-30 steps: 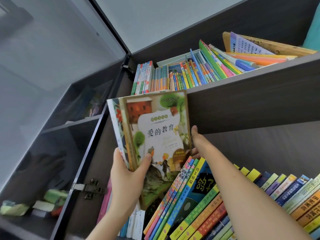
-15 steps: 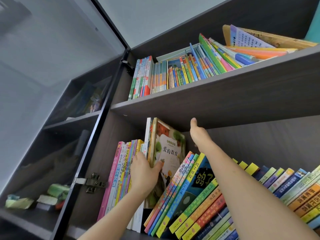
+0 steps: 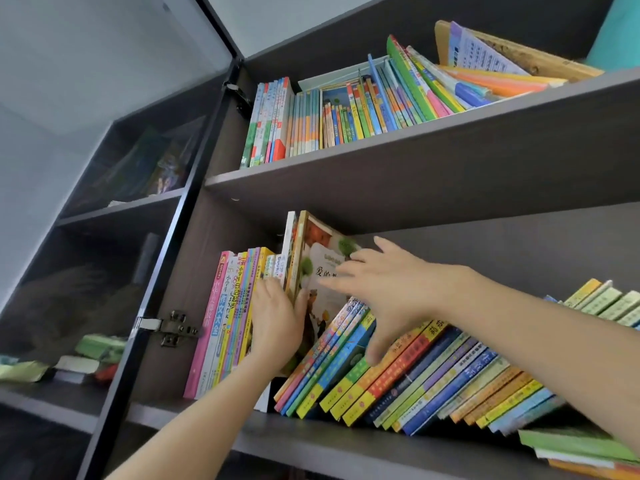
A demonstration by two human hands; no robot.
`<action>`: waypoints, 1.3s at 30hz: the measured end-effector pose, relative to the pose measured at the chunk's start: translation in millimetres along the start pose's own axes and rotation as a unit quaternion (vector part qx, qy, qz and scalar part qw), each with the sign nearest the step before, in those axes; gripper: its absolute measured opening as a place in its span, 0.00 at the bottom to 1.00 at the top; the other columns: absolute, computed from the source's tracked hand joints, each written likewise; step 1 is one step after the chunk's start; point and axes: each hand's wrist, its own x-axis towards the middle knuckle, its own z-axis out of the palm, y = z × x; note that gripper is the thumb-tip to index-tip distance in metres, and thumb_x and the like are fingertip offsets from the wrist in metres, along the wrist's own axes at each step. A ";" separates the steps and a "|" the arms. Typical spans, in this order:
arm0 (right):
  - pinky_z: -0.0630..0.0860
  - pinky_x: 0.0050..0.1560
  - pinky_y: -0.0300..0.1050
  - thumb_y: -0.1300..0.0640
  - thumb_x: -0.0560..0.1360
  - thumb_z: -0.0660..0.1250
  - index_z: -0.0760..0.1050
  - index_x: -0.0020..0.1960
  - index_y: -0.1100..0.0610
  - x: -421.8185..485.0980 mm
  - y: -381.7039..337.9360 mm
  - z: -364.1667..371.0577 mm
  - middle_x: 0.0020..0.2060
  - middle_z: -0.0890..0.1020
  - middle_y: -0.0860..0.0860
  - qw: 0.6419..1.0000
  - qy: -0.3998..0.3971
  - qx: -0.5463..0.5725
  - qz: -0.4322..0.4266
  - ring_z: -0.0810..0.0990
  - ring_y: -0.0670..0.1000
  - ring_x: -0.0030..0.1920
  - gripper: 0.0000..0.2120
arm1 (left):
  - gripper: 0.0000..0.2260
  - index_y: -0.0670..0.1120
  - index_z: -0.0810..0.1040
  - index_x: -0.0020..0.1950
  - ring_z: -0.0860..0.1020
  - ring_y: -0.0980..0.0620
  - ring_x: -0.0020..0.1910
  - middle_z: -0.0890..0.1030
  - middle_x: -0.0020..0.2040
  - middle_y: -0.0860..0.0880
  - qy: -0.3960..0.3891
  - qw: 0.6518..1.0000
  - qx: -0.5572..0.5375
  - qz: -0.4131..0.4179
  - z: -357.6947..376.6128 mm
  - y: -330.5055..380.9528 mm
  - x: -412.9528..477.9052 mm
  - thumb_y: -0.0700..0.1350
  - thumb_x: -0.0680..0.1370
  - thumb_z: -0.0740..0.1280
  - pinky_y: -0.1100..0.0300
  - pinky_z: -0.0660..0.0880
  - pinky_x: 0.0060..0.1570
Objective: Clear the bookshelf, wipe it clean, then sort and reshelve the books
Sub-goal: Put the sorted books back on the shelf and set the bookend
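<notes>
The picture book (image 3: 313, 239) stands nearly upright on the lower shelf (image 3: 346, 445), with upright books (image 3: 225, 306) at its 9 o'clock and a leaning row (image 3: 433, 368) at 4 o'clock. The left hand (image 3: 277, 320) has its grip clasped on the book's lower edge. The right hand (image 3: 391, 289), grip spread wide and holding nothing, lies on the cover.

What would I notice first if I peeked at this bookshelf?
The left hand holds a tall picture book upright on the lower shelf, while the right hand spreads open over its cover. Beside it, a long row of bright books leans over sideways. More colourful books crowd the upper shelf.
</notes>
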 end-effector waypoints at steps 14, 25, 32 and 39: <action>0.53 0.72 0.54 0.48 0.59 0.79 0.51 0.77 0.45 21.5 -7.5 31.2 0.70 0.64 0.46 0.990 -0.087 -0.083 -0.069 0.62 0.52 0.67 0.55 | 0.19 0.44 0.70 0.43 0.73 0.53 0.32 0.75 0.34 0.49 -0.201 0.976 0.081 -0.020 -32.8 -3.5 12.0 0.60 0.80 0.56 0.60 0.65 0.28; 0.33 0.74 0.60 0.61 0.72 0.68 0.51 0.76 0.42 53.0 16.4 24.7 0.74 0.62 0.41 0.979 -0.043 -0.145 -0.136 0.58 0.47 0.73 0.41 | 0.23 0.35 0.68 0.67 0.78 0.47 0.30 0.80 0.55 0.36 -0.379 0.913 0.092 -0.120 -44.2 16.1 26.2 0.53 0.83 0.54 0.62 0.78 0.35; 0.31 0.71 0.60 0.57 0.72 0.70 0.54 0.76 0.43 70.9 18.6 16.5 0.73 0.64 0.43 0.968 -0.012 -0.192 -0.165 0.56 0.47 0.74 0.39 | 0.21 0.37 0.68 0.66 0.84 0.43 0.41 0.77 0.54 0.39 -0.434 0.888 0.078 -0.128 -52.2 13.1 10.0 0.52 0.84 0.51 0.59 0.79 0.38; 0.29 0.68 0.63 0.56 0.74 0.69 0.55 0.76 0.44 68.6 1.8 16.8 0.73 0.65 0.49 0.944 0.082 -0.285 -0.143 0.55 0.56 0.76 0.36 | 0.20 0.41 0.61 0.73 0.83 0.43 0.43 0.78 0.58 0.36 -0.480 0.863 0.092 -0.130 -59.0 3.8 -14.1 0.50 0.85 0.47 0.57 0.81 0.44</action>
